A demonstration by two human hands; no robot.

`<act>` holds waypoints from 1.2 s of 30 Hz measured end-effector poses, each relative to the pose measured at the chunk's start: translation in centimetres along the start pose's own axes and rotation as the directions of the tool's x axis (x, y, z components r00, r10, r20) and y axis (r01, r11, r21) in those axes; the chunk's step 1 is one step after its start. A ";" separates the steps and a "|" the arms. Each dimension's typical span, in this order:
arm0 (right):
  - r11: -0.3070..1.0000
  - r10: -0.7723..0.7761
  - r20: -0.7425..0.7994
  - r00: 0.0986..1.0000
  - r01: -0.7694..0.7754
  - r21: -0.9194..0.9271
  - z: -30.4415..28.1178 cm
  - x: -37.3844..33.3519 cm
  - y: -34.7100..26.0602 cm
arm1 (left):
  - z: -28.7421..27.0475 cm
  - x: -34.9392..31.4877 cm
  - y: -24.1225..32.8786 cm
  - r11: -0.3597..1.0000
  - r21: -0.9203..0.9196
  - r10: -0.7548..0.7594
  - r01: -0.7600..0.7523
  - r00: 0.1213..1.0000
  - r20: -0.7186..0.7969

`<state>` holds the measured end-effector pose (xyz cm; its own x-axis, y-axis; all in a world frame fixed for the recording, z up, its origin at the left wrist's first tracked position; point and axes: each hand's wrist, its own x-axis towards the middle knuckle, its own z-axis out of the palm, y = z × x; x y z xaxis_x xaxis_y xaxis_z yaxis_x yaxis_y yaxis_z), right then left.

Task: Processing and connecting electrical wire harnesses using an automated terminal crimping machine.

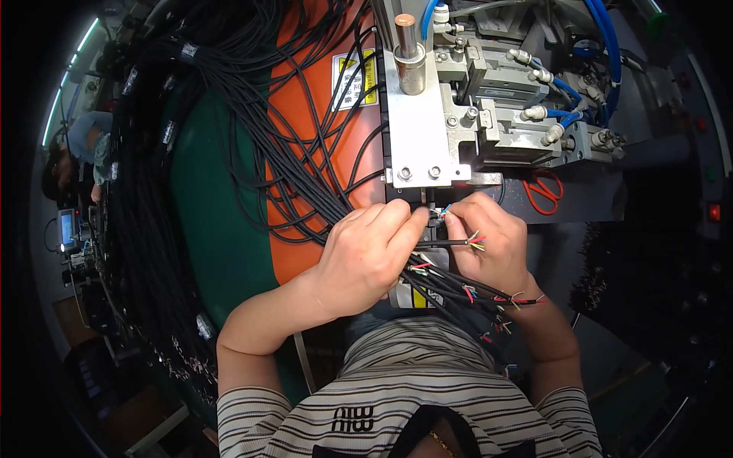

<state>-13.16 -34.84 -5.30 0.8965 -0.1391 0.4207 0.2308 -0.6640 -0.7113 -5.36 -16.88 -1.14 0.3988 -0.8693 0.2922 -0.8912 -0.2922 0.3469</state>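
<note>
My left hand (366,256) is closed in a pinch on a black cable close to the front of a metal machine (420,149). Opposite it, my right hand (492,240) pinches the thin coloured wires (442,214) at that cable's end. The fingertips hide part of the wires. Below and between my hands, several more cable ends (466,290) fan out to the right, with red, yellow, green and white strands bared. One cable end (475,242) lies across in front of my right palm. From my left hand, a bundle of black cables (301,156) runs up and left.
Blue air hoses (607,46) and pneumatic cylinders (527,133) crowd the machine's right side. Red-handled scissors (544,192) lie right of it. Orange (298,256) and green (206,206) surfaces lie under the cables. More cable bundles (145,229) hang at left, where another person (80,149) is visible.
</note>
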 end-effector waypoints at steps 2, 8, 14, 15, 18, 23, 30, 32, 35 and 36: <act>1.000 0.008 0.005 1.000 -0.008 -0.002 -0.1 0.1 -0.1 | 0.0 0.0 0.0 1.000 0.018 -0.010 0.010 1.000 -0.006; 0.994 -0.031 0.034 0.999 0.034 -0.099 -0.5 0.3 -0.8 | -0.6 0.4 0.2 0.976 0.152 0.146 -0.155 0.987 0.074; 0.994 -0.064 0.020 0.998 0.065 -0.088 -0.3 0.0 -0.5 | -0.5 0.5 0.2 0.988 0.097 0.115 -0.121 0.991 0.061; 0.995 -0.052 0.019 0.998 0.053 -0.083 -0.3 0.0 -0.4 | -0.4 0.5 0.2 0.987 0.110 0.114 -0.120 0.991 0.064; 0.997 -0.028 0.015 0.999 0.030 -0.074 -0.3 0.1 -0.3 | -0.3 0.7 0.5 0.983 0.137 0.111 -0.120 0.991 0.070; 0.991 -0.018 0.103 0.994 0.032 -0.134 -1.0 0.6 -0.5 | -0.5 0.8 0.7 0.979 0.169 0.101 -0.115 0.991 0.090; 0.988 0.135 0.050 0.990 -0.138 0.075 -0.5 0.2 0.1 | -0.4 0.8 0.1 0.986 0.113 0.112 -0.122 0.990 0.084; 1.000 0.016 0.025 1.000 -0.016 0.023 -0.4 0.5 0.2 | -0.5 0.8 0.1 0.986 0.120 0.105 -0.115 0.991 0.089; 0.998 0.035 0.078 0.996 -0.039 0.051 -0.9 1.1 0.3 | -0.6 1.0 0.2 0.988 0.120 0.090 -0.101 0.992 0.090; 0.987 0.108 0.147 0.983 -0.124 0.102 -1.2 1.3 0.3 | -0.7 1.1 0.2 0.989 0.118 0.077 -0.087 0.993 0.088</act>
<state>-12.35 -36.08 -4.29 0.9620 -0.1008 0.2538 0.1550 -0.5635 -0.8114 -4.98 -17.65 -0.11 0.3081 -0.9210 0.2386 -0.9419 -0.2600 0.2127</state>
